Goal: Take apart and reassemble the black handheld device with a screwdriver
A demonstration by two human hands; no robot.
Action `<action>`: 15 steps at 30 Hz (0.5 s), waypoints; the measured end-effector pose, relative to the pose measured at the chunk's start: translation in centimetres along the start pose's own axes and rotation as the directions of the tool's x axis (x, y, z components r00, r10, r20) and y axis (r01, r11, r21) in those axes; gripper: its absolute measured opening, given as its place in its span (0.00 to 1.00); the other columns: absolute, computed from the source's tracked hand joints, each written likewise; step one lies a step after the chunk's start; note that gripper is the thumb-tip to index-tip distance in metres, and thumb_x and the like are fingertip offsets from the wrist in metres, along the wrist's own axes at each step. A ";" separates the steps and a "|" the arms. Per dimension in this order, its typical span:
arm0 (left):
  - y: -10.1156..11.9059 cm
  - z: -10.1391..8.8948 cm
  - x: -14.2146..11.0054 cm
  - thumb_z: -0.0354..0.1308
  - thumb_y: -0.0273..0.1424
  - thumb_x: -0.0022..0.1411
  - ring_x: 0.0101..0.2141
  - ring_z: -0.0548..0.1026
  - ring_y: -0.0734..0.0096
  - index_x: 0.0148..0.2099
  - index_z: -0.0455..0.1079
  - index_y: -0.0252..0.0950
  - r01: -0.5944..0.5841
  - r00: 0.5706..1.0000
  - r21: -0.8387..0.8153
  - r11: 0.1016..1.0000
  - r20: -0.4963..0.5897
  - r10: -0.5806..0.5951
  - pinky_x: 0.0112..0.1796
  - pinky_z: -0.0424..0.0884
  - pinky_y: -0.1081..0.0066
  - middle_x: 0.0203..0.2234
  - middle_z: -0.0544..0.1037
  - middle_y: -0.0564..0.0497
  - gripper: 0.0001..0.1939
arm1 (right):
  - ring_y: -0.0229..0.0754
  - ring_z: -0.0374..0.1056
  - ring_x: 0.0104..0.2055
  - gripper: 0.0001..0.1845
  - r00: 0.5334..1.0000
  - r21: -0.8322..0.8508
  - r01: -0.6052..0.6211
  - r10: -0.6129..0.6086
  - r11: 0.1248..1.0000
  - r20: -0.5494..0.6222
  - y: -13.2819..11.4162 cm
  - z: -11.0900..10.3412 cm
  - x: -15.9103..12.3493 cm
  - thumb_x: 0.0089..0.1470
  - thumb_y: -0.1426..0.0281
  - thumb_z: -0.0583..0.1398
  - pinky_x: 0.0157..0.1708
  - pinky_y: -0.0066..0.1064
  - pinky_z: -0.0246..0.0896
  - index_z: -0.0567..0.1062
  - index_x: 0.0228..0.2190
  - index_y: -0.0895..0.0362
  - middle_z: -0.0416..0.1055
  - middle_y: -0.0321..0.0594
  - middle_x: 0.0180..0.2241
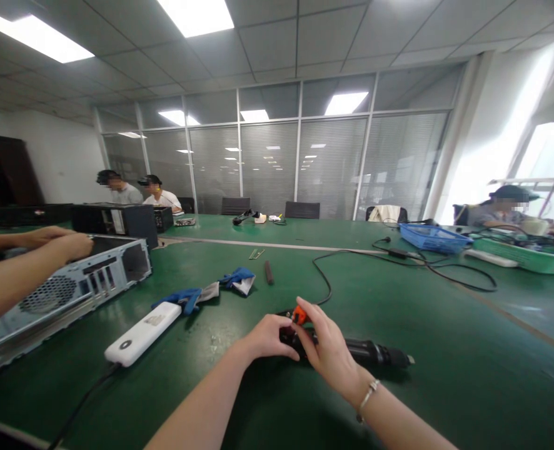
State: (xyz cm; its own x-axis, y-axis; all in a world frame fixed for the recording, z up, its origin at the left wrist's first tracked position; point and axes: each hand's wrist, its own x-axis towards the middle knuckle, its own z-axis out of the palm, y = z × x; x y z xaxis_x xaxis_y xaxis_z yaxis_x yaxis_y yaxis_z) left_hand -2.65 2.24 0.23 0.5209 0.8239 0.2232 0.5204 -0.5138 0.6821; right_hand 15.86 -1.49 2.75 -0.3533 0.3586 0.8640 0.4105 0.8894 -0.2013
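A black electric screwdriver [371, 352] lies on the green table in front of me, its tip pointing right. My left hand [270, 337] is curled round the rear end of this tool, thumb and fingers closing on it. With thumb and fingers my right hand [326, 347] pinches a small orange and black piece [299, 314] at that same end; its exact kind is hard to make out. Part of the screwdriver's body is hidden behind my right hand. A black cable [326, 281] runs across the table to the area near my hands.
Blue-grey gloves [237, 279] and a white power strip [143, 334] lie to the left. Beyond the gloves is a brown bar [268, 272]. Another person's hands [65, 242] work at an open computer case [117, 269]. Blue [431, 239] and green baskets [530, 255] stand at right.
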 end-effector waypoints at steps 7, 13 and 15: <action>-0.4 0.4 0.2 0.69 0.30 0.47 0.31 0.75 0.68 0.34 0.77 0.32 -0.057 0.997 0.042 0.997 -0.041 0.059 0.33 0.67 0.76 0.28 0.78 0.53 0.10 | 0.45 0.68 0.46 0.26 0.985 -0.007 -0.134 0.133 0.991 0.111 -1.3 1.0 0.9 0.62 0.76 0.51 0.44 0.38 0.70 0.57 0.60 0.53 0.67 0.48 0.48; -0.1 0.2 0.3 0.67 0.30 0.47 0.31 0.75 0.66 0.34 0.77 0.31 0.014 1.000 0.090 0.996 -0.024 -0.012 0.33 0.67 0.75 0.28 0.79 0.52 0.09 | 0.43 0.69 0.41 0.26 0.983 -0.003 -0.130 0.129 0.992 0.130 -1.6 1.0 1.4 0.61 0.77 0.49 0.40 0.36 0.71 0.58 0.60 0.50 0.70 0.44 0.43; 0.0 0.2 0.3 0.67 0.30 0.46 0.31 0.74 0.65 0.32 0.77 0.31 0.059 0.998 0.111 0.992 -0.045 -0.054 0.32 0.66 0.74 0.27 0.78 0.52 0.09 | 0.43 0.69 0.45 0.30 0.985 0.054 -0.124 0.116 0.991 0.127 -1.7 0.9 1.3 0.60 0.79 0.48 0.45 0.35 0.69 0.54 0.62 0.50 0.68 0.45 0.47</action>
State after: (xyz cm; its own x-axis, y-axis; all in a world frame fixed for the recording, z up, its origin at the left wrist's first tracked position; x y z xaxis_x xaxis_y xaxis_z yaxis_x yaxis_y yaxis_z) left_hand -2.38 2.50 0.17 0.4613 0.8603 0.2170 0.6218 -0.4879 0.6127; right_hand 13.94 -2.31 3.83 -0.4073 0.4926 0.7691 0.4049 0.8522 -0.3314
